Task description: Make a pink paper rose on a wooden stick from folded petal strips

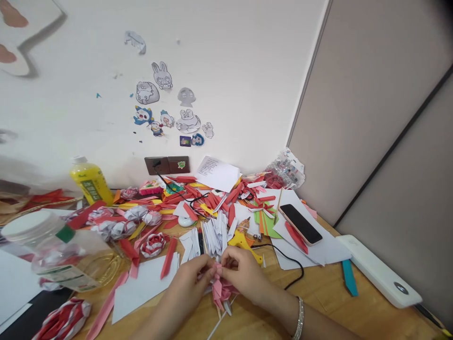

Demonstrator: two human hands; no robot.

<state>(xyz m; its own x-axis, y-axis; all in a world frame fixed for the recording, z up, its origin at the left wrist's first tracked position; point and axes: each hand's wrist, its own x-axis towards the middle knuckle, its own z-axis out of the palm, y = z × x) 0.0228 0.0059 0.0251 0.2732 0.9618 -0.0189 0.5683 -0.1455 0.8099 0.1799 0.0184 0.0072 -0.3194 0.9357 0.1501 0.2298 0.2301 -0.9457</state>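
Note:
Near the front middle of the table, my left hand (194, 278) and my right hand (240, 271) meet around a folded pink paper piece (218, 287). Both hands pinch its upper part between thumb and fingers. More pink folds and thin white strips hang below it. Just beyond my fingers lies a pile of folded white paper strips (214, 233). A yellow glue gun (246, 245) rests beside my right hand, partly hidden by it. White sheets (141, 288) lie to the left of my left hand.
Several folded red, pink and yellow strips cover the table's back. A phone (300, 223) lies on paper at right, near a long white device (380, 271). At left stand a clear plastic jar (71, 259) and a yellow bottle (91, 182). A black cable (299, 264) curves behind my right hand.

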